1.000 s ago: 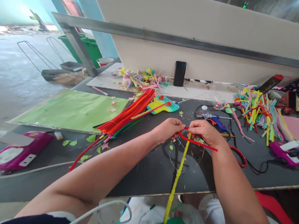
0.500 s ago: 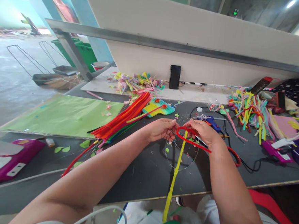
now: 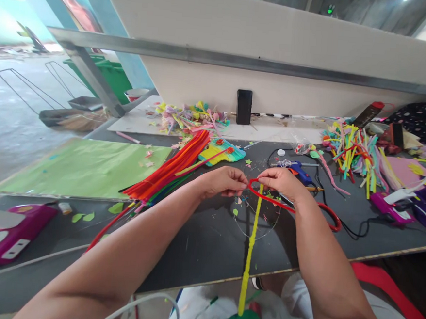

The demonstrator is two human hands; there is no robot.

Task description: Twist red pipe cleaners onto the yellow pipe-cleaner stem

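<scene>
My left hand (image 3: 223, 181) and my right hand (image 3: 280, 180) meet above the dark table (image 3: 207, 246), both pinched on a red pipe cleaner (image 3: 270, 200) bent into a loop between them. Its free end runs right under my right wrist. A long yellow pipe cleaner (image 3: 249, 252) hangs from the loop straight down toward my lap. A thin clear wire ring (image 3: 255, 225) lies on the table just below the hands.
A bundle of red and orange pipe cleaners (image 3: 168, 168) lies left of my hands beside a green sheet (image 3: 77, 167). A blue glue gun (image 3: 299, 171) with black cord sits right. Cut coloured pieces (image 3: 355, 157), a black phone (image 3: 243, 106) and a pink box (image 3: 7, 235) surround them.
Both hands stayed pinched on the red loop, shifting slightly; the view drifted a little to the right and the yellow pipe cleaner hangs straighter.
</scene>
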